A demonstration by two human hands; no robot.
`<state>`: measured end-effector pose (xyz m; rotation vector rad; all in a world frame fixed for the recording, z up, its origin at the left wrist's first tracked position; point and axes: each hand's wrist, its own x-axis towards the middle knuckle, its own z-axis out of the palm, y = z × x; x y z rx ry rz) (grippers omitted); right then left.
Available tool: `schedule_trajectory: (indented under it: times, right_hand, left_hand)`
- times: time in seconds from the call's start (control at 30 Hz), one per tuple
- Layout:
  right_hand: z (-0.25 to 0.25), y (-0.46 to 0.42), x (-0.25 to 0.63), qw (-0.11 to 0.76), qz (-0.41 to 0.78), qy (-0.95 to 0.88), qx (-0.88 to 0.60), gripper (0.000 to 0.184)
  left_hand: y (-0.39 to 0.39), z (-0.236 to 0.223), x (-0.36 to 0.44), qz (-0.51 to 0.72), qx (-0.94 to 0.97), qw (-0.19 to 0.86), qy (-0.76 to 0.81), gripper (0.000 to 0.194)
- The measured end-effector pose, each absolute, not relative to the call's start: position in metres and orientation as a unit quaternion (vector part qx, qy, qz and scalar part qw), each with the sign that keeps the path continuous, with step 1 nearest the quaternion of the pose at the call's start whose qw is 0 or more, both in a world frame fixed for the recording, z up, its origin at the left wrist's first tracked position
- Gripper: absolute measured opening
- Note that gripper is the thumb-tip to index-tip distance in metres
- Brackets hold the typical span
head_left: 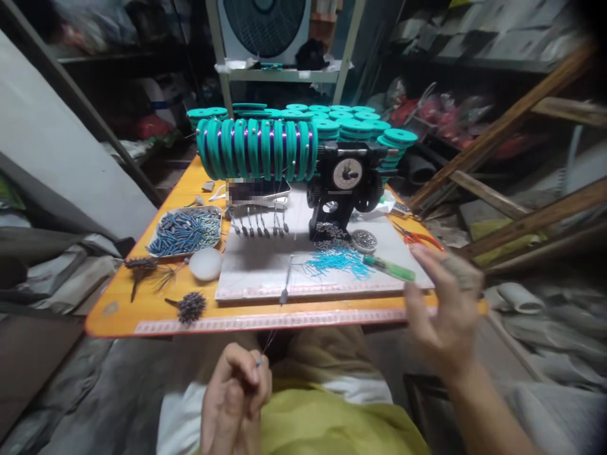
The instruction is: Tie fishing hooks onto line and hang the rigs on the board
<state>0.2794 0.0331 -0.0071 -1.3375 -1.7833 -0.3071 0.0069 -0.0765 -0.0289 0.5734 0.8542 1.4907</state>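
Observation:
My left hand [236,393] is low over my lap, fingers pinched on a thin wire with a small blue tip. The wire runs up toward a small spring [286,282] on the white mat [265,265]. My right hand [446,309] hovers at the table's right front edge, blurred, fingers spread and holding nothing. It is nearest a green-handled screwdriver [389,268] and a heap of small blue tubes [339,260]. A black winding machine [344,186] with a dial carries a row of teal spools [258,148].
An orange table [156,313] holds a metal tray of blue pieces [186,230], a white dome [205,263], dark bristly bundles [190,306], a round tin [364,240] and red-handled pliers [420,238]. Stacks of teal spools [360,126] stand behind. Wooden planks [512,120] lean at right.

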Motion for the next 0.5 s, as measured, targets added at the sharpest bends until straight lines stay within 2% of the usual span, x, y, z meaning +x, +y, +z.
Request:
schedule_trajectory:
  times: [0.07, 0.13, 0.27, 0.33, 0.4, 0.47, 0.5]
  right_hand:
    - [0.008, 0.018, 0.223, 0.413, 0.014, -0.867, -0.278, 0.07]
    - [0.019, 0.013, 0.176, 0.353, 0.105, -0.919, -0.143, 0.07]
    - [0.022, 0.016, 0.139, 0.345, 0.169, -0.915, -0.125, 0.061]
    - [0.021, 0.013, 0.138, 0.372, 0.325, -0.861, -0.12, 0.045]
    - [0.022, 0.005, 0.136, 0.381, 0.558, -0.721, -0.15, 0.029]
    - [0.024, -0.005, 0.131, 0.378, 0.74, -0.522, -0.194, 0.04]
    - [0.025, -0.008, 0.128, 0.382, 0.787, -0.436, -0.21, 0.047]
  left_hand:
    - [-0.078, -0.019, 0.012, 0.635, 0.249, 0.618, 0.392, 0.044]
    - [-0.082, -0.008, 0.012, 0.629, 0.211, 0.612, 0.431, 0.05]
    - [-0.082, 0.008, 0.0, 0.63, 0.183, 0.598, 0.461, 0.053]
    - [-0.075, 0.01, -0.005, 0.631, 0.191, 0.622, 0.423, 0.053]
    - [-0.066, 0.009, -0.002, 0.635, 0.183, 0.662, 0.354, 0.052]
    - [-0.057, 0.009, 0.008, 0.657, 0.139, 0.685, 0.282, 0.049]
    - [-0.053, 0.01, 0.014, 0.667, 0.109, 0.691, 0.256, 0.047]
